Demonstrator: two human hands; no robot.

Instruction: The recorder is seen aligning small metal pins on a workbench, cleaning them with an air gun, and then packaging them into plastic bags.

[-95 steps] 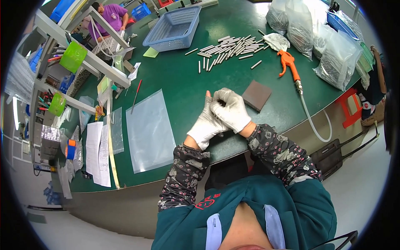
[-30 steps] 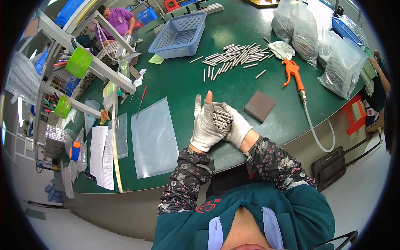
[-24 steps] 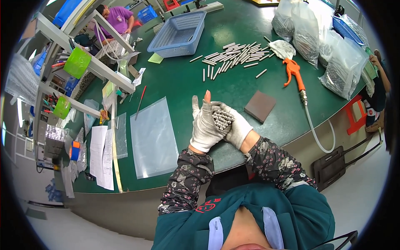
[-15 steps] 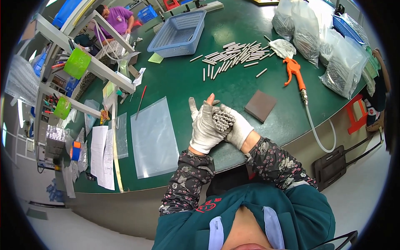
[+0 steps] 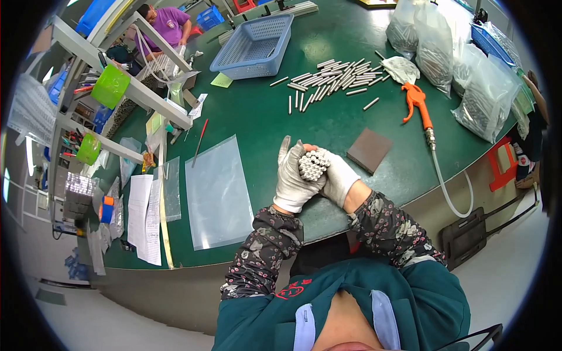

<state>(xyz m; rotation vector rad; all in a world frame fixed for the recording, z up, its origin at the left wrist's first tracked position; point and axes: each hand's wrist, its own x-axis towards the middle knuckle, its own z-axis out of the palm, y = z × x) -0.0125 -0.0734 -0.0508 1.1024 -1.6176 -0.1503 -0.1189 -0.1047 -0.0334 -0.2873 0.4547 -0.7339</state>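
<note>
A bundle of metal pins [image 5: 314,165] is held between my two gloved hands, its round shiny ends facing up toward me. My left hand [image 5: 291,180] wraps the bundle's left side, its fingertips bare past the glove. From the right, my right hand [image 5: 339,178] closes around the other side. Both white gloves are greyed at the fingers. Farther off on the green table lies a loose pile of the same metal pins [image 5: 339,79]. A dark brown square block [image 5: 369,151] rests just right of my hands.
A clear plastic bag [image 5: 216,196] lies flat at left, with a red pen [image 5: 200,142] beside it. A blue basket [image 5: 249,73] stands behind. At right are an orange air gun [image 5: 417,105] with hose and bags of pins [image 5: 487,102]. A person [image 5: 170,26] works at far left.
The bundle has turned so more of its pin ends face up and catch the light. My left fingers have closed in around it. The view has shifted slightly.
</note>
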